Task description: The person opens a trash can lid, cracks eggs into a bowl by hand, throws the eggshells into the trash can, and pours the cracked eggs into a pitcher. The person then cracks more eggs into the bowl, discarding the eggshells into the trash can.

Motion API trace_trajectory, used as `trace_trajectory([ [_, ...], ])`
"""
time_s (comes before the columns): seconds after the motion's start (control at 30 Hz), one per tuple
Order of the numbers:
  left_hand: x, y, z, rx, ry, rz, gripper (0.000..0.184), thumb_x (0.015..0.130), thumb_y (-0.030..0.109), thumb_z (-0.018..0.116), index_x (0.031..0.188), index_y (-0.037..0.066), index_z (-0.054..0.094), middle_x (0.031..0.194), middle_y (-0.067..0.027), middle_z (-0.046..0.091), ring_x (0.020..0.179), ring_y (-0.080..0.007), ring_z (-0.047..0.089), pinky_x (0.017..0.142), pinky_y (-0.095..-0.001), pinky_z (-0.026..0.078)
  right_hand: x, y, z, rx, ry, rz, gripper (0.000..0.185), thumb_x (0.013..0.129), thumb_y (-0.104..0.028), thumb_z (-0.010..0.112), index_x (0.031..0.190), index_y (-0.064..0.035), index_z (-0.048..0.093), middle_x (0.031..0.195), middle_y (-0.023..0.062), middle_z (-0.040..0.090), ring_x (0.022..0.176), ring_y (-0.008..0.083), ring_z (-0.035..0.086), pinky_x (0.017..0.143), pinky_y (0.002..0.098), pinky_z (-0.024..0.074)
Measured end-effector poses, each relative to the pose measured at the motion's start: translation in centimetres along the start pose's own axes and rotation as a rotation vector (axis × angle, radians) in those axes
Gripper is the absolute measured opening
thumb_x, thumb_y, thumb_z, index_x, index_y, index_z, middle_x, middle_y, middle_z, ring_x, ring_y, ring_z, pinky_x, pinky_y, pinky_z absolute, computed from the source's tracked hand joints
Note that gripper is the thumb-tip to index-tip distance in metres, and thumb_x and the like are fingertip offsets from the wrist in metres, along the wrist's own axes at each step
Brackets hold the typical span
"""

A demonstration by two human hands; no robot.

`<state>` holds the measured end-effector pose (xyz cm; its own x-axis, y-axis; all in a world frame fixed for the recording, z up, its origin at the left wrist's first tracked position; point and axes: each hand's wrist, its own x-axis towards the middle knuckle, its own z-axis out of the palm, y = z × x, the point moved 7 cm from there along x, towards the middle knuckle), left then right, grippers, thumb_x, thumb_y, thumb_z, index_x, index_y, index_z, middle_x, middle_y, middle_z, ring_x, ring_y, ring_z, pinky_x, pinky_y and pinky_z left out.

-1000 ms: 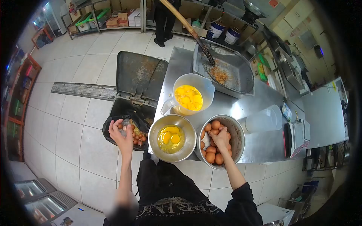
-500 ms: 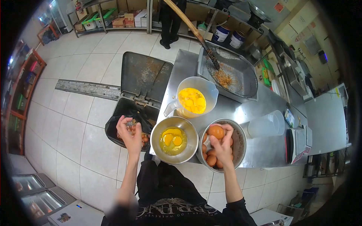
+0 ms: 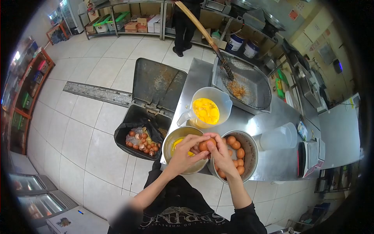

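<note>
Between the steel bowl (image 3: 169, 146) and the round pot (image 3: 252, 156), my right hand (image 3: 221, 153) holds a brown egg (image 3: 207, 144). My left hand (image 3: 187, 151) is over the bowl, its fingers bent round the egg's left side; how firmly they touch it cannot be made out. Yellow yolks show in the bowl, partly hidden by my left hand. Several brown eggs (image 3: 240, 153) lie in the pot. Behind the bowl stands a clear jug (image 3: 224, 102) filled with yolks.
An open bin (image 3: 122, 136) with a black bag and eggshells stands left of the steel table (image 3: 194, 74). Further back are a grey basin (image 3: 265, 87) and a long wooden-handled tool (image 3: 198, 25). An empty plastic container (image 3: 278, 137) and scale (image 3: 307, 158) stand right. A person (image 3: 183, 33) stands behind.
My left hand has moved right from over the bin to the bowl. My right hand has lifted an egg out of the pot and brought it left, beside my left hand.
</note>
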<state>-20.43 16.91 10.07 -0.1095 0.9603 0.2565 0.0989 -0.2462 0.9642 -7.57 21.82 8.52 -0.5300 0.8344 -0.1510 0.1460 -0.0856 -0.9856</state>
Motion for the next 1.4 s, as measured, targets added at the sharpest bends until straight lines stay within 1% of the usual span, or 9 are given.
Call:
trace_trajectory([
  [0.17, -0.1, -0.6, -1.0, -0.008, -0.06, -0.047, 0.044, 0.074, 0.001, 0.07, 0.117, 0.007, 0.061, 0.107, -0.0105, 0.059, 0.085, -0.0178, 0.066, 0.072, -0.0244, 0.056, 0.2, -0.1, 0.7, 0.089, -0.242, -0.063, 0.046, 0.091, -0.018, 0.059, 0.131, -0.0032, 0.042, 0.118, 0.009, 0.054, 0.098, 0.0116, 0.054, 0.083, 0.0266, 0.0448],
  [0.33, -0.5, -2.6, -1.4, 0.121, -0.128, -0.192, 0.042, 0.07, 0.001, 0.074, 0.111, 0.002, 0.063, 0.11, -0.0108, 0.065, 0.083, -0.0151, 0.068, 0.071, -0.0261, 0.057, 0.8, -0.1, 1.8, -0.562, -0.352, -0.224, 0.051, 0.085, -0.015, 0.057, 0.13, -0.0006, 0.037, 0.122, 0.019, 0.049, 0.107, 0.028, 0.054, 0.09, 0.0363, 0.0422],
  [0.47, -1.1, -4.4, -1.5, 0.192, -0.158, -0.229, 0.045, 0.07, 0.003, 0.075, 0.112, 0.001, 0.061, 0.107, -0.0115, 0.065, 0.081, -0.0163, 0.068, 0.071, -0.0268, 0.056, 1.5, 1.5, 3.2, -0.564, -0.385, -0.295, 0.052, 0.082, -0.012, 0.054, 0.129, -0.0005, 0.034, 0.12, 0.0238, 0.047, 0.111, 0.0371, 0.049, 0.095, 0.0406, 0.0383],
  [0.73, -2.2, -5.6, -1.3, 0.436, 0.039, 0.015, 0.044, 0.071, 0.003, 0.072, 0.112, 0.001, 0.057, 0.109, -0.0144, 0.062, 0.083, -0.0239, 0.066, 0.071, -0.0298, 0.054, 2.1, 2.9, 4.3, -0.648, -0.263, -0.228, 0.049, 0.08, -0.003, 0.045, 0.127, 0.0011, 0.035, 0.115, 0.023, 0.045, 0.112, 0.0383, 0.048, 0.097, 0.0409, 0.0385],
  [0.93, -1.8, -5.3, -2.0, 0.312, 0.011, -0.003, 0.039, 0.074, -0.002, 0.062, 0.112, 0.002, 0.055, 0.11, -0.0131, 0.062, 0.087, -0.024, 0.064, 0.074, -0.0308, 0.053, 1.6, 1.0, 3.5, -0.75, -0.185, -0.502, 0.056, 0.074, 0.002, 0.059, 0.127, -0.0073, 0.043, 0.11, 0.0176, 0.046, 0.106, 0.0364, 0.051, 0.088, 0.0403, 0.0448],
  [1.17, -1.2, -1.9, -1.9, 0.331, -0.07, -0.111, 0.05, 0.073, 0.012, 0.071, 0.113, 0.002, 0.044, 0.112, -0.0172, 0.057, 0.103, -0.0327, 0.058, 0.085, -0.037, 0.047, -0.2, -1.5, 3.6, -0.776, -0.025, -0.412, 0.056, 0.067, 0.002, 0.067, 0.119, -0.0113, 0.052, 0.109, 0.0135, 0.048, 0.103, 0.0338, 0.053, 0.085, 0.0393, 0.0462],
  [1.2, -1.3, -1.8, -1.6, 0.38, -0.089, -0.094, 0.052, 0.073, 0.011, 0.072, 0.114, -0.001, 0.041, 0.108, -0.0164, 0.056, 0.102, -0.0262, 0.057, 0.084, -0.0333, 0.046, -0.1, -1.4, 3.6, -0.703, -0.008, -0.413, 0.057, 0.065, 0.002, 0.069, 0.119, -0.011, 0.052, 0.108, 0.0133, 0.048, 0.102, 0.034, 0.053, 0.085, 0.0397, 0.0462],
  [1.37, -2.2, -2.0, -2.6, 0.305, -0.084, -0.211, 0.05, 0.072, 0.014, 0.074, 0.111, 0.002, 0.044, 0.106, -0.0174, 0.055, 0.099, -0.0294, 0.057, 0.084, -0.035, 0.046, -0.7, -1.6, 2.1, -0.489, 0.059, -0.481, 0.049, 0.069, -0.006, 0.072, 0.114, -0.007, 0.053, 0.107, 0.012, 0.049, 0.095, 0.0301, 0.057, 0.077, 0.0355, 0.0474],
  [1.4, -2.5, -2.0, -4.1, 0.362, -0.043, -0.243, 0.049, 0.072, 0.016, 0.074, 0.109, 0.004, 0.045, 0.106, -0.0195, 0.056, 0.097, -0.0334, 0.058, 0.083, -0.0362, 0.047, -0.7, 0.4, -1.4, -0.499, 0.224, -0.289, 0.047, 0.071, -0.011, 0.073, 0.113, -0.0065, 0.053, 0.107, 0.0125, 0.051, 0.091, 0.0296, 0.058, 0.076, 0.0353, 0.0477],
])
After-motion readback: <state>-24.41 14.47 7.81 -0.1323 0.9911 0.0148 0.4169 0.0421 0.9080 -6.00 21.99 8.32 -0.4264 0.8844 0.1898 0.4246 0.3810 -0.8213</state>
